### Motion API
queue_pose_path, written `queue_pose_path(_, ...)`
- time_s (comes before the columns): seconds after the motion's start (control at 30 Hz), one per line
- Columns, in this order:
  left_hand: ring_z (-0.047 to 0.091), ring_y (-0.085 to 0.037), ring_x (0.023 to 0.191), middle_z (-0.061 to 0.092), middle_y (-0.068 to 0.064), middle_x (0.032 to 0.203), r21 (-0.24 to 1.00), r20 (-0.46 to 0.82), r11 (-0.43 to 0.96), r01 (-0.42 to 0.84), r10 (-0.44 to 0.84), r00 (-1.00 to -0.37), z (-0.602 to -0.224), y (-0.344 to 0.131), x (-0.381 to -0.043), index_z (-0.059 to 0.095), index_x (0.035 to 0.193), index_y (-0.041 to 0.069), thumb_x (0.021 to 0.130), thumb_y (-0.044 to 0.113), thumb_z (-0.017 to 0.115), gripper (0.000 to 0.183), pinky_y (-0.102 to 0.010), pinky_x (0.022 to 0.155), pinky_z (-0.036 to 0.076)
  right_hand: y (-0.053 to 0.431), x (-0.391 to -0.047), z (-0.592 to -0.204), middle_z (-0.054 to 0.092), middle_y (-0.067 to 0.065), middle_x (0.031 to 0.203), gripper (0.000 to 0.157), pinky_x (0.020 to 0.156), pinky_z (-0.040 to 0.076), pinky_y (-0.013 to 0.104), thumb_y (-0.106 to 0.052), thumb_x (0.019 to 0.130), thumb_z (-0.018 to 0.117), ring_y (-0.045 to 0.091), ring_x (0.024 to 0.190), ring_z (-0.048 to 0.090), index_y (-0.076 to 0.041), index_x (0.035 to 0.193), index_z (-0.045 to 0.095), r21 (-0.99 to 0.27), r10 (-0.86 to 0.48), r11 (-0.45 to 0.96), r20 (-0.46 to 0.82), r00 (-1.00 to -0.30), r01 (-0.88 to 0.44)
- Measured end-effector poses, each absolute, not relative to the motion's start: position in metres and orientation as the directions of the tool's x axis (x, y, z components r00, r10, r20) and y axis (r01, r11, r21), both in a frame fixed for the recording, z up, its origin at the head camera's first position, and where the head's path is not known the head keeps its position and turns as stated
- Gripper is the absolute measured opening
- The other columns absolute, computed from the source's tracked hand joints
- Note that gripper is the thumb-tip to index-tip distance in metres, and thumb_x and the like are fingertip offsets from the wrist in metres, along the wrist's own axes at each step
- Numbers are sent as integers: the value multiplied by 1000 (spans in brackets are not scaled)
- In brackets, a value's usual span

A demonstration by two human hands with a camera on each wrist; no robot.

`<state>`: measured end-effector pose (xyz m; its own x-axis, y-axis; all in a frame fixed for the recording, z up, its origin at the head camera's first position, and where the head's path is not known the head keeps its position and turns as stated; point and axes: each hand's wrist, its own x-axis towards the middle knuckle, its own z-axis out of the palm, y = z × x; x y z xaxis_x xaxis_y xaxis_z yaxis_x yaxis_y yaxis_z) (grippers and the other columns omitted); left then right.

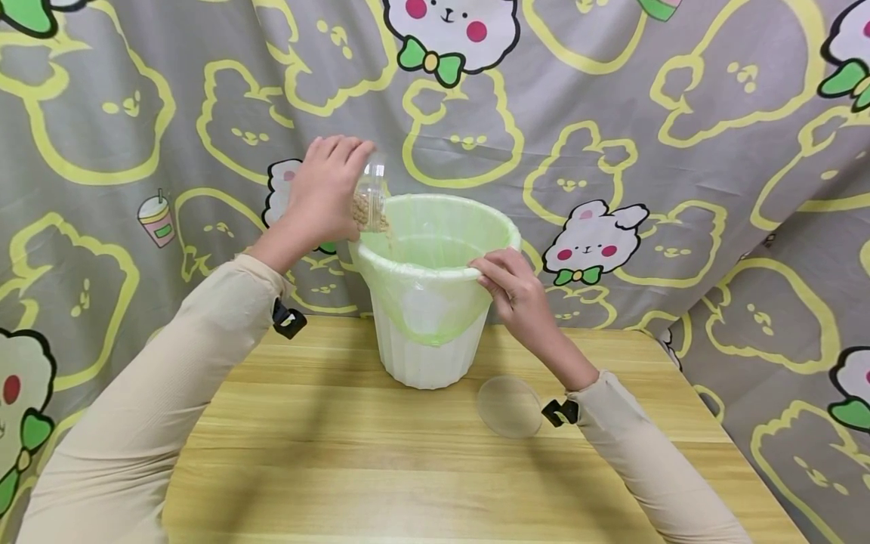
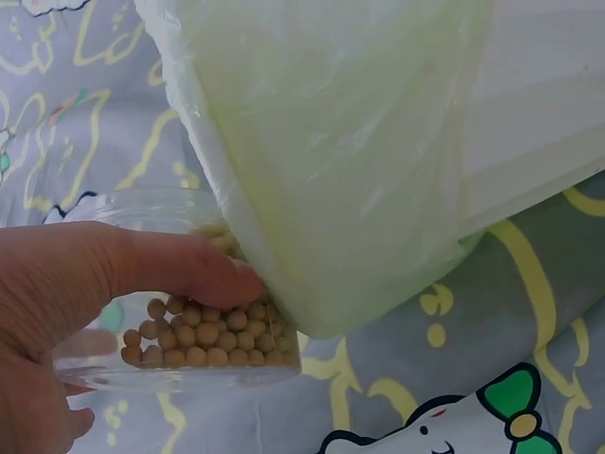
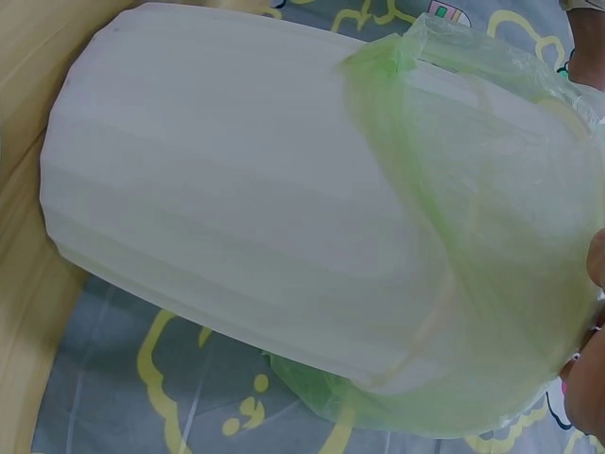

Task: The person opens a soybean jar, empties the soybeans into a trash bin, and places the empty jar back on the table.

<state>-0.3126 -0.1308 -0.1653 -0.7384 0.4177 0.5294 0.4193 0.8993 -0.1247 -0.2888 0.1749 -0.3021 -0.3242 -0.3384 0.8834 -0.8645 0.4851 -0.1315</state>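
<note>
My left hand grips a clear plastic jar, tipped on its side over the left rim of a white ribbed bin. Small round tan balls, like soybeans, lie along the jar's lower side, and a few show at its mouth in the head view. A thin green bag lines the bin and is folded over its rim. At the rim's right side, my right hand pinches the edge, thumb and fingers over the bag. The bin's floor is hidden.
A clear round lid lies flat on the wooden table, to the right of the bin's base. Behind and around the table hangs a grey curtain with cartoon prints, close behind the bin.
</note>
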Motion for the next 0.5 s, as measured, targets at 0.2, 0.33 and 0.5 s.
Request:
queue_pose_path(0.2,33,-41,143,41,-20,152,-153,527,894,422,435,-731,-165,-127,-313,33,154,3,54,7,92,116,-55,128,18,176,-289,-302,68,12,105,22,88,48,35,1,93,68,28,102,59,-5,112,76,-125,-350,489,879,-325,-864)
queue_pose_path(0.33,33,-40,143,42,-19,152,-164,526,894,418,437,-729,-165,-125,-314,35,153,3,52,6,92,116,-56,128,17,176,-289,-302,68,13,105,21,88,48,35,0,94,67,29,103,59,-4,113,75,-116,-356,494,877,-322,-862)
queue_pose_path(0.5,33,-40,144,43,-19,152,-188,522,889,418,451,-724,-165,-123,-314,35,153,3,54,4,90,113,-56,128,17,177,-289,-302,67,13,106,22,88,48,35,0,94,67,29,102,59,-3,114,75,-111,-361,494,876,-320,-862)
